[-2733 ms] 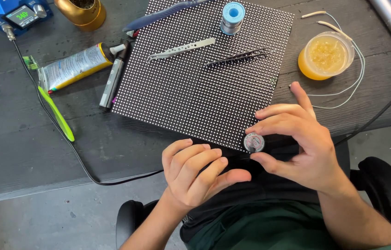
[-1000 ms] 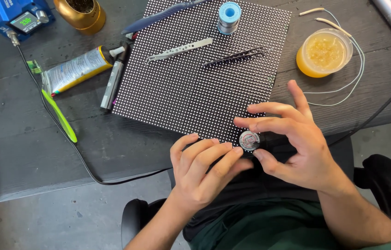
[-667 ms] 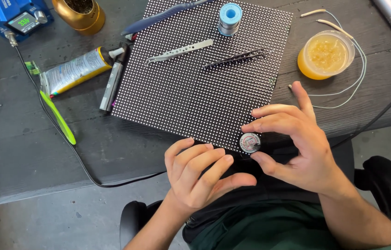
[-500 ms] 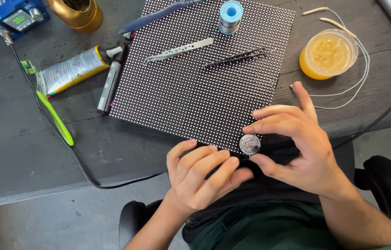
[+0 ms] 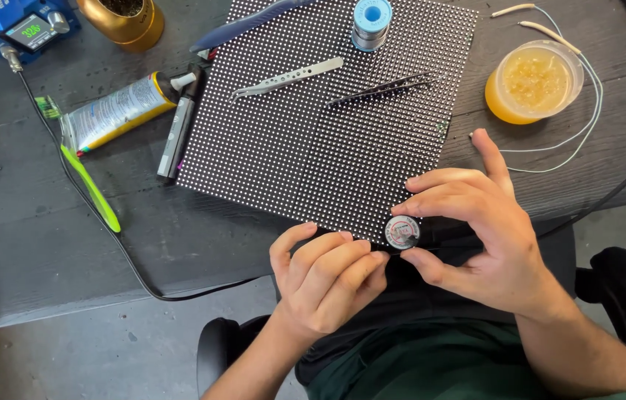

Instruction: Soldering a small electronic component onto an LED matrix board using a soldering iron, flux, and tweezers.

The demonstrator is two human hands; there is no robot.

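My right hand [image 5: 487, 230] pinches a small round spool with a silver face [image 5: 402, 232] between thumb and fingers, just past the near edge of a black dotted LED panel [image 5: 313, 148]. My left hand [image 5: 324, 281] sits right beside the spool with its fingers curled, fingertips touching or nearly touching the spool's lower left side. Whether the left fingers pinch anything coming off it is hidden. Both hands hover over my lap at the front edge of the dark table [image 5: 179, 237].
On the panel lie silver tweezers [image 5: 287, 77], dark tweezers [image 5: 383, 87] and a solder spool [image 5: 370, 22]. To its left lie a tube [image 5: 109, 112], a black pen-like tool [image 5: 177, 133] and a green-handled tool with a black cable [image 5: 91, 189]. An orange jar [image 5: 533, 81] stands at right.
My left hand has shifted slightly against the spool, fingers curling closer under it. The right hand keeps its hold on the spool in nearly the same place.
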